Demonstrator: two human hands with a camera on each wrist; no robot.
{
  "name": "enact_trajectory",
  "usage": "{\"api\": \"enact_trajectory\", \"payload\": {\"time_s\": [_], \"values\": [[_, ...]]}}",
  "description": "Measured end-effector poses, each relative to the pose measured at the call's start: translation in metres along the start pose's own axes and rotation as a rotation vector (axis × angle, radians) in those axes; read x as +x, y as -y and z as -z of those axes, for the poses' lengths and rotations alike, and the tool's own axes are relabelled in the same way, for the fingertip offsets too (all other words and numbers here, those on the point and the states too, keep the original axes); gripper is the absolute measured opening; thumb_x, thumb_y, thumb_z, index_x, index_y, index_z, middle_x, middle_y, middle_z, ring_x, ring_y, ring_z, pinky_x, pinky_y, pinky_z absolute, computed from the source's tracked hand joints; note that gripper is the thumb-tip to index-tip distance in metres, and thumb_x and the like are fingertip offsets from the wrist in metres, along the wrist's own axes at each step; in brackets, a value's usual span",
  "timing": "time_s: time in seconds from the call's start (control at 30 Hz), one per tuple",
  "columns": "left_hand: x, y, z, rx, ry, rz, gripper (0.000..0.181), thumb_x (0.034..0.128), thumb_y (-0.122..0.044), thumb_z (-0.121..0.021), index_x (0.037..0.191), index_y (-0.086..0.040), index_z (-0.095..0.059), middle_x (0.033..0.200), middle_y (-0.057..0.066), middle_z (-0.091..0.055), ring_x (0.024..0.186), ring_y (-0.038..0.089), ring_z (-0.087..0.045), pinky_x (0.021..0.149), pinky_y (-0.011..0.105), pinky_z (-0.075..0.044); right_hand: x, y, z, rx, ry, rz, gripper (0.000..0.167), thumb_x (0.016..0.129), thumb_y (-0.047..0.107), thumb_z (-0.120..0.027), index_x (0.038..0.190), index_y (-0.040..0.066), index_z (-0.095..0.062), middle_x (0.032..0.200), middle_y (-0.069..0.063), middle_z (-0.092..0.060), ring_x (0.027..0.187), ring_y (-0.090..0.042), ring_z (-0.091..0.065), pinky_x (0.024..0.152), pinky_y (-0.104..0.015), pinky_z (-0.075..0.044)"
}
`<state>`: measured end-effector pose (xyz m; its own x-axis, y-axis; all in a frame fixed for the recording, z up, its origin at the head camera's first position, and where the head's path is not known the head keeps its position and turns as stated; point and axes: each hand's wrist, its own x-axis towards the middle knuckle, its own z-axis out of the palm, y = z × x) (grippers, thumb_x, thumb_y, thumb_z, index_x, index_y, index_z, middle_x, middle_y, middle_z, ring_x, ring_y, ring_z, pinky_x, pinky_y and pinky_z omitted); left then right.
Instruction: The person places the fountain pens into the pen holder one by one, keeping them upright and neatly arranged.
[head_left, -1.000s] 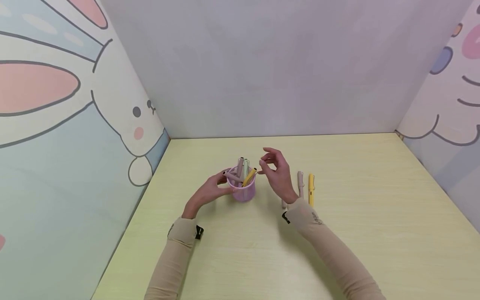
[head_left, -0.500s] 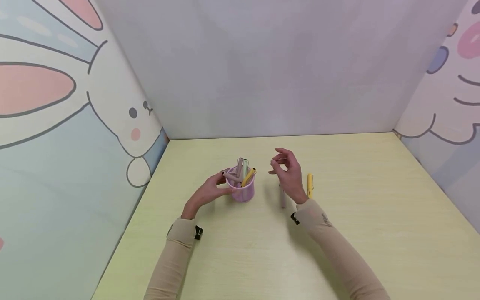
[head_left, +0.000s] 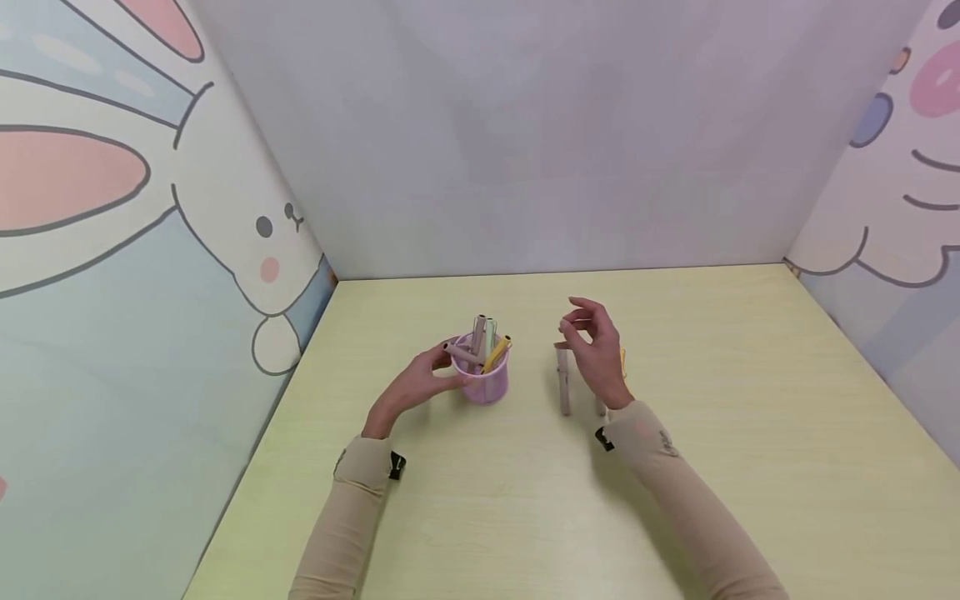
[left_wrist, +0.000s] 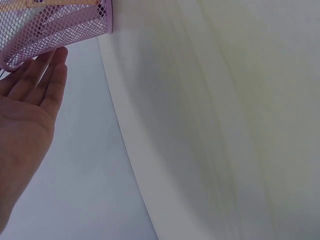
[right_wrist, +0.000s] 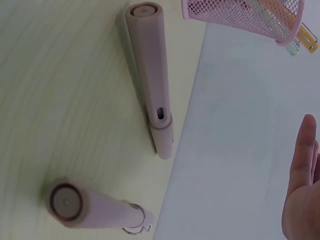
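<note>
The left hand point(head_left: 418, 382) holds a pink-purple mesh pen cup point(head_left: 486, 390), with its thumb on the near side and its fingers on the far side. Inside the cup stand several pens: mauve ones, a pale green pen point(head_left: 490, 335) and a yellow pen point(head_left: 496, 354). The right hand point(head_left: 597, 354) hovers above the table right of the cup with fingers loosely bent, holding nothing. Beneath and beside it lie a mauve pen point(head_left: 563, 385), a second mauve pen point(right_wrist: 100, 207) and a yellow pen point(head_left: 623, 362), the latter two partly hidden by the hand in the head view.
The light wooden table point(head_left: 487, 517) meets a plain pale back wall point(head_left: 525, 142). Side walls carry cartoon drawings, with a rabbit point(head_left: 247, 217) on the left.
The right hand has moved rightward, away from the cup and over the loose pens, uncovering the left mauve pen and covering more of the yellow one. The left hand stays on the cup.
</note>
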<state>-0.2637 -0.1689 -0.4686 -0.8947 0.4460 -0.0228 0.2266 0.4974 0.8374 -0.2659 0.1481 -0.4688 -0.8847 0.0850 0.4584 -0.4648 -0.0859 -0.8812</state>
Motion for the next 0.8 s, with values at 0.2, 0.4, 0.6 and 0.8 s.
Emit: {"api": "enact_trajectory", "payload": {"time_s": [0.2,0.4,0.6,0.8], "values": [[-0.002,-0.001,0.0,0.004,-0.002,0.016,0.082,0.0944,-0.036,-0.074,0.16,-0.006,-0.036,0.153,0.02,-0.049,0.138,0.042,-0.047,0.115,0.054,-0.038,-0.002,0.004,0.01,-0.026,-0.003,-0.048,0.043,0.098,-0.015,-0.058,0.14,-0.012,-0.049,0.11,-0.03,-0.054,0.09,-0.017,-0.06,0.069,-0.027,-0.062],[-0.003,-0.002,0.0,0.004,-0.004,0.023,0.082,0.0943,-0.036,-0.074,0.161,-0.006,-0.035,0.153,0.021,-0.049,0.138,0.042,-0.047,0.115,0.055,-0.038,-0.005,0.025,0.02,-0.084,0.034,-0.104,0.042,0.099,-0.014,-0.056,0.139,-0.017,-0.045,0.11,-0.03,-0.053,0.092,-0.019,-0.061,0.072,-0.03,-0.063],[-0.003,-0.001,0.0,0.004,-0.001,0.011,0.081,0.0954,-0.034,-0.073,0.161,-0.005,-0.035,0.154,0.021,-0.048,0.138,0.042,-0.047,0.115,0.054,-0.038,-0.005,0.021,0.036,-0.098,0.058,-0.149,0.044,0.101,-0.01,-0.056,0.142,-0.014,-0.043,0.113,-0.028,-0.053,0.093,-0.014,-0.06,0.073,-0.03,-0.063],[-0.003,-0.001,0.001,0.012,-0.005,0.014,0.082,0.0948,-0.036,-0.074,0.16,-0.006,-0.036,0.154,0.021,-0.048,0.138,0.043,-0.047,0.115,0.055,-0.038,-0.003,0.004,0.053,-0.126,0.049,-0.191,0.044,0.102,-0.008,-0.056,0.143,-0.012,-0.044,0.114,-0.027,-0.053,0.091,-0.014,-0.06,0.073,-0.031,-0.063]]}}
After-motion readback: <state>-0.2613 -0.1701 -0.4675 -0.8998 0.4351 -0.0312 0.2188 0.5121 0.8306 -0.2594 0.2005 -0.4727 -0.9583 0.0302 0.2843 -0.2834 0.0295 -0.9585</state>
